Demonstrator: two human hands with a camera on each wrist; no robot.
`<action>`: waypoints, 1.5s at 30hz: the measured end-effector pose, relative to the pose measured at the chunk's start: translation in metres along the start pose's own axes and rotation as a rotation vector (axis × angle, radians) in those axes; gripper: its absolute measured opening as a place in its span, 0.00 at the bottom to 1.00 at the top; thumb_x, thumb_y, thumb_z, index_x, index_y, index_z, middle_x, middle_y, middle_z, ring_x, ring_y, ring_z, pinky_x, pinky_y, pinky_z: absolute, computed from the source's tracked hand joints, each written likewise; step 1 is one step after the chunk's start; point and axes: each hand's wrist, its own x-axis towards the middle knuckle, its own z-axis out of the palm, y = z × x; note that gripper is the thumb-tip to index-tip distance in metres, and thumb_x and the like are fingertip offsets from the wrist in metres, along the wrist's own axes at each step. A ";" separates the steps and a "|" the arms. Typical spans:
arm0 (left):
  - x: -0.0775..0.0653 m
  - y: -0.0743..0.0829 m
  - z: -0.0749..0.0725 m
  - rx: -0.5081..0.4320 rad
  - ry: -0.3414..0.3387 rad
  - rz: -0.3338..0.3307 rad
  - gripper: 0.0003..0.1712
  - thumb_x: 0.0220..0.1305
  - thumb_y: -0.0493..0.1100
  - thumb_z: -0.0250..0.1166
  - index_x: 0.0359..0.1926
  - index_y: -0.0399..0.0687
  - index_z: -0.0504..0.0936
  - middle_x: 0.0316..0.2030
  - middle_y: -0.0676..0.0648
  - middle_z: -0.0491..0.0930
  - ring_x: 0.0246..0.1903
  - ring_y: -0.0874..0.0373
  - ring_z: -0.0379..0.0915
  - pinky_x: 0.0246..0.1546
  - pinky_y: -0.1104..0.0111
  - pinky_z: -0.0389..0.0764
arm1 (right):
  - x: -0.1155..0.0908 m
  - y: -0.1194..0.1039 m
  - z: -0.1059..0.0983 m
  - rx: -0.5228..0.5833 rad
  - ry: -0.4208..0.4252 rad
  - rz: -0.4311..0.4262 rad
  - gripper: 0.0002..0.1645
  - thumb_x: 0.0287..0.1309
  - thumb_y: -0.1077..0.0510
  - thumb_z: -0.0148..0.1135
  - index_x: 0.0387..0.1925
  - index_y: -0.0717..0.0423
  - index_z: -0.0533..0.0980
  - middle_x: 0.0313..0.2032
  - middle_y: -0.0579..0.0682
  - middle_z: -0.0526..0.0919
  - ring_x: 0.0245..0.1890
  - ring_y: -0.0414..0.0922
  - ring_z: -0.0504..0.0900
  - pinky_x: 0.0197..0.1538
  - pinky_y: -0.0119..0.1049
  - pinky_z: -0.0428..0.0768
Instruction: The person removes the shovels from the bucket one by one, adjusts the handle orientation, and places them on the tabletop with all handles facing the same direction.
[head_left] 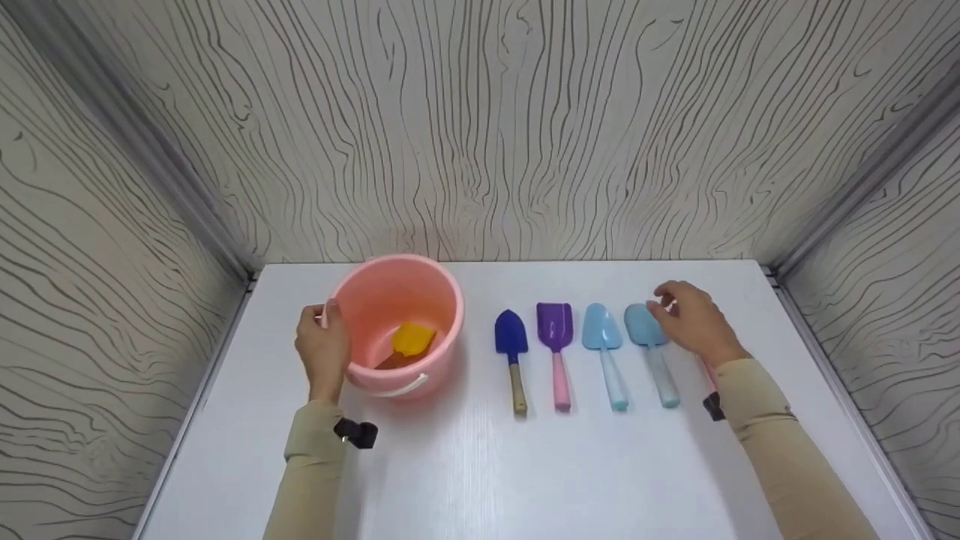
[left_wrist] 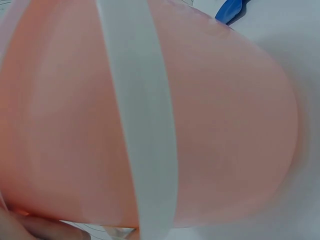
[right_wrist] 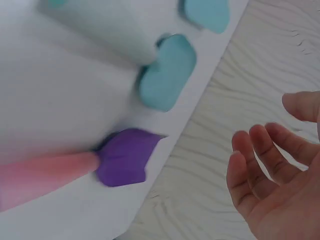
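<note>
A pink bucket (head_left: 442,367) with a white handle (left_wrist: 145,120) stands at the left of the table. My left hand (head_left: 324,349) grips its left rim, thumb over the edge. Inside lies a yellow shovel head (head_left: 412,339) with something orange-brown below it. My right hand (head_left: 694,322) hovers at the right, fingers loosely bent and holding nothing. Beneath it lies a purple shovel (right_wrist: 127,157) with a pink handle, mostly covered by the hand in the head view. Just left of this hand is a teal shovel (head_left: 645,326).
Left of the teal shovel, a light blue shovel (head_left: 602,330), another purple shovel (head_left: 555,326) with a pink handle and a dark blue trowel (head_left: 511,334) lie in a row. A wood-patterned wall (head_left: 480,135) rises behind the white table (head_left: 480,480), with side walls left and right.
</note>
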 end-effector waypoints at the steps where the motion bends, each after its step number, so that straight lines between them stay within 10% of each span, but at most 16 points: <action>1: 0.000 0.001 0.001 0.000 -0.004 -0.006 0.25 0.85 0.53 0.50 0.63 0.34 0.73 0.61 0.30 0.78 0.57 0.38 0.78 0.60 0.44 0.79 | 0.004 -0.011 0.000 0.010 -0.021 -0.028 0.26 0.79 0.48 0.59 0.63 0.65 0.76 0.51 0.63 0.83 0.50 0.59 0.81 0.52 0.59 0.81; 11: -0.002 0.002 0.005 0.011 -0.002 0.031 0.26 0.84 0.55 0.50 0.62 0.35 0.74 0.55 0.32 0.80 0.49 0.40 0.79 0.48 0.51 0.79 | 0.032 -0.113 0.009 0.090 -0.101 -0.273 0.21 0.79 0.49 0.60 0.62 0.60 0.78 0.52 0.56 0.85 0.51 0.52 0.84 0.53 0.52 0.85; 28: -0.002 0.002 -0.002 0.011 0.012 0.006 0.27 0.85 0.54 0.49 0.63 0.34 0.74 0.56 0.31 0.80 0.50 0.40 0.80 0.47 0.53 0.81 | 0.050 -0.258 0.082 0.156 -0.346 -0.611 0.17 0.79 0.51 0.60 0.61 0.54 0.79 0.56 0.51 0.85 0.53 0.43 0.83 0.61 0.38 0.84; 38: -0.005 0.002 0.005 0.011 0.007 0.007 0.26 0.84 0.54 0.50 0.61 0.35 0.74 0.53 0.31 0.81 0.48 0.41 0.79 0.46 0.54 0.79 | 0.044 -0.299 0.118 -0.002 -0.515 -0.594 0.22 0.77 0.49 0.63 0.62 0.57 0.79 0.51 0.51 0.87 0.43 0.44 0.82 0.50 0.30 0.84; 45: -0.003 0.002 0.001 0.015 0.023 0.004 0.25 0.85 0.53 0.50 0.61 0.34 0.74 0.53 0.31 0.80 0.48 0.40 0.77 0.46 0.52 0.77 | 0.038 -0.335 0.142 -0.098 -0.618 -0.383 0.21 0.75 0.41 0.63 0.57 0.50 0.79 0.43 0.48 0.85 0.38 0.45 0.82 0.44 0.40 0.85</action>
